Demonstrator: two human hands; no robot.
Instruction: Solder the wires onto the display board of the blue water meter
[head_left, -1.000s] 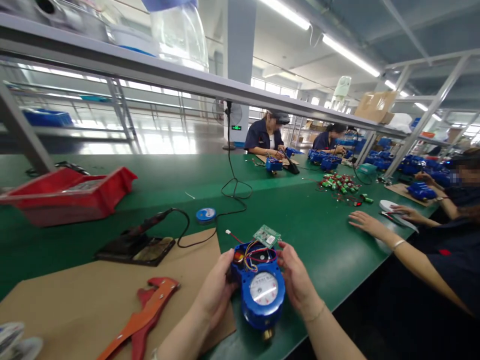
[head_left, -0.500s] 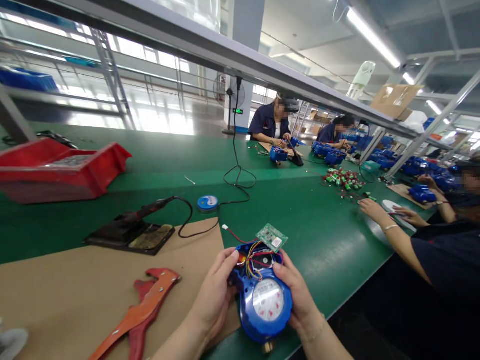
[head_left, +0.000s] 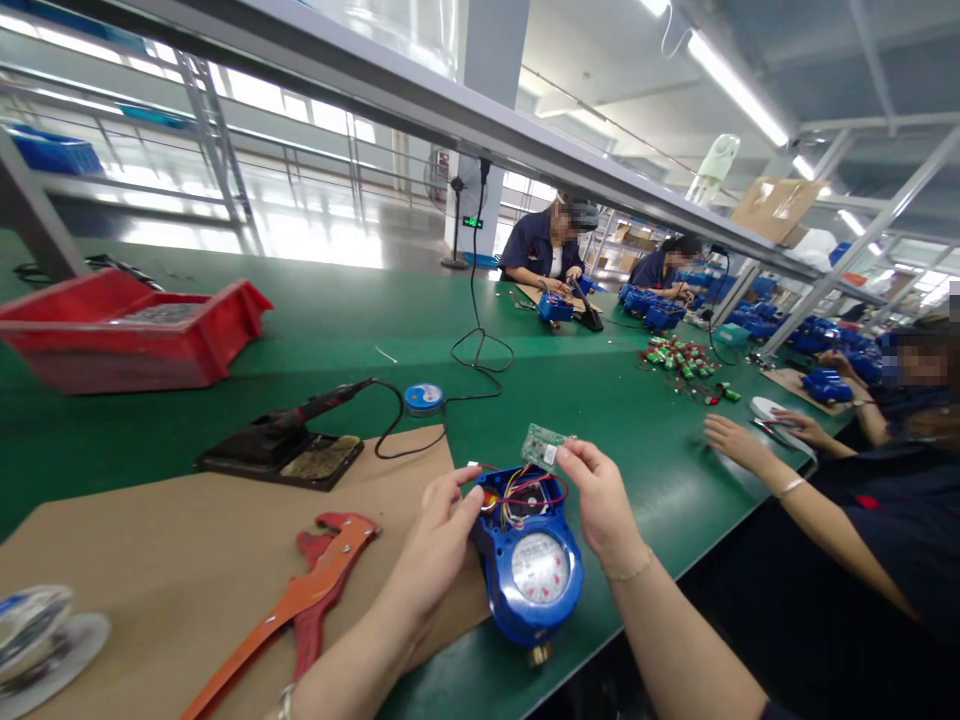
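Meter [head_left: 534,570] lies on the green bench between my hands. My right hand [head_left: 604,500] pinches the small circuit board [head_left: 544,446] at its fingertips, above the wires [head_left: 517,497]. My left hand [head_left: 439,540] presses curled fingers against the meter's left side.

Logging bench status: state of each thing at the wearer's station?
Blue round-dial water meter: lying flat, top open, wires exposed.
Small green circuit board: lifted, pinched by right hand.
Left hand: fingers on meter's side.
Black soldering iron: resting on its stand.
Orange-red pliers: lying on cardboard.
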